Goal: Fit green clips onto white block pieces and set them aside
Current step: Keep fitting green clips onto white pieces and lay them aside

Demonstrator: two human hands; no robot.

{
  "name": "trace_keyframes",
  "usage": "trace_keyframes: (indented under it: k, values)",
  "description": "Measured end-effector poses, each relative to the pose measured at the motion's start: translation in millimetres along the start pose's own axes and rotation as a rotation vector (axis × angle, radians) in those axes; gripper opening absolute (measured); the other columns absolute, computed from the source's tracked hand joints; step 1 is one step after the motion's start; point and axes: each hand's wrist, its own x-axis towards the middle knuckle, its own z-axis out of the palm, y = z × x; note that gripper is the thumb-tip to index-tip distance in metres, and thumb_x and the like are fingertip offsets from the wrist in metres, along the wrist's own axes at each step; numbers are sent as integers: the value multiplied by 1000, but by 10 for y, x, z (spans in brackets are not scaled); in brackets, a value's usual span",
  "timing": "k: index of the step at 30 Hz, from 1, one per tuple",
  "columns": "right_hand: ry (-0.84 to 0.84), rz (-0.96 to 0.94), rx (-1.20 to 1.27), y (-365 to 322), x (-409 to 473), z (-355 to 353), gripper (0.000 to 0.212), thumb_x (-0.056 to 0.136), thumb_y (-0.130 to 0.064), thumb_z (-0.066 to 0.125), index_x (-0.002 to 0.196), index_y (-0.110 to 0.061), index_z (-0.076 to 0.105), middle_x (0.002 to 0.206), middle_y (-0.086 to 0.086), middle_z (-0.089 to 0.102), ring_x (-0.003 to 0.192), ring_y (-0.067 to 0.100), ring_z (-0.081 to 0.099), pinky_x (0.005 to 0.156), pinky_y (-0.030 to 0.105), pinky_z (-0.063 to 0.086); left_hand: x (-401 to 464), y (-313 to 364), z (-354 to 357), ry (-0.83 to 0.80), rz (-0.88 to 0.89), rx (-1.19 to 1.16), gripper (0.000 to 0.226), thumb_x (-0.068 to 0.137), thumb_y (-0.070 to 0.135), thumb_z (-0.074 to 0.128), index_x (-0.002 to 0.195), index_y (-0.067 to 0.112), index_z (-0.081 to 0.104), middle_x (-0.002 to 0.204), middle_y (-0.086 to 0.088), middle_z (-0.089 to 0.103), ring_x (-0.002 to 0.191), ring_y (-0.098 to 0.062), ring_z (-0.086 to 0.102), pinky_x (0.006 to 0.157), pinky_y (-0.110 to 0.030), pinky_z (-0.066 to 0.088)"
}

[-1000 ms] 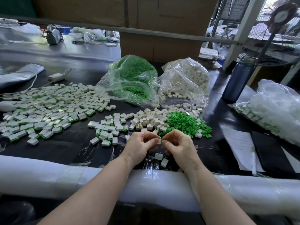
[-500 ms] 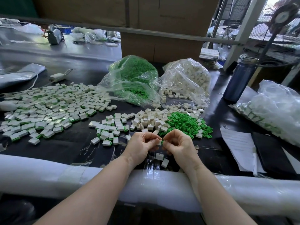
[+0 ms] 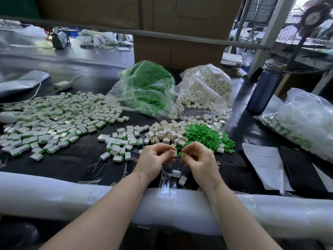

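The left hand [image 3: 153, 157] pinches a white block [image 3: 174, 153] between thumb and fingers; the right hand [image 3: 198, 158] pinches a green clip [image 3: 179, 154] the same way. Both parts are held above the tabletop [image 3: 82, 159], just nearer the person than the clip pile [image 3: 207, 138]. Clip and block stand just beside each other; whether they touch cannot be told.

Step in hand, by judgement: seating the clip on the block.

- Hold the block steady with its open side toward the clip.
- Line the clip up square before pressing; a tilted clip is likely to jam or seat on one side only.
- Press straight in with the thumb until the clip sits flush.
- Keep the grip near the part edges, so the fingers do not cover the joint.

Loose blocks [image 3: 164, 134] lie just left of the clip pile. Finished pieces [image 3: 119, 147] lie farther left of it; set the assembled part there.
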Motion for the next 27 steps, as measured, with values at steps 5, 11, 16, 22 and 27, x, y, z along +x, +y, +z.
trace_keyframes:
  k: [5, 11, 16, 22, 27]
  values:
    - [-30, -9, -6, 7, 9, 7, 22, 81, 3, 65, 76, -18, 59, 70, 2, 65, 64, 10, 60, 60, 22, 49, -2, -3, -3, -41, 17, 28, 12, 85, 2, 61, 83, 11, 68, 70, -1, 67, 61, -6, 64, 61, -16, 52]
    - [-76, 27, 25, 17, 5, -2, 20, 81, 4, 64, 78, -15, 58, 68, 3, 64, 60, 10, 58, 60, 28, 51, 4, -12, 1, -58, 25, 55, 15, 86, 0, 60, 82, 12, 68, 72, -2, 66, 62, -5, 65, 61, -16, 51]
    - [-130, 65, 86, -2, -6, -13, 21, 82, 6, 62, 79, -13, 53, 64, 4, 64, 53, 9, 57, 55, 26, 50, -1, -11, -4, -98, 29, 109, 21, 87, 0, 58, 79, 16, 69, 75, -2, 68, 65, -10, 67, 65, -18, 54]
    - [-62, 50, 118, -5, 5, 5, 24, 81, 7, 63, 76, -14, 54, 58, -3, 63, 52, 6, 57, 52, 21, 47, -3, -15, -1, -76, 34, 70, 19, 88, 1, 58, 81, 15, 70, 69, 2, 68, 63, -8, 67, 61, -22, 56]
    - [-24, 32, 97, 6, 16, 8, 24, 80, 6, 64, 75, -16, 56, 63, 4, 63, 58, 14, 58, 57, 31, 51, 2, -15, 9, -73, 45, 49, 14, 86, 1, 60, 85, 10, 69, 73, -3, 68, 64, -8, 66, 63, -18, 53]
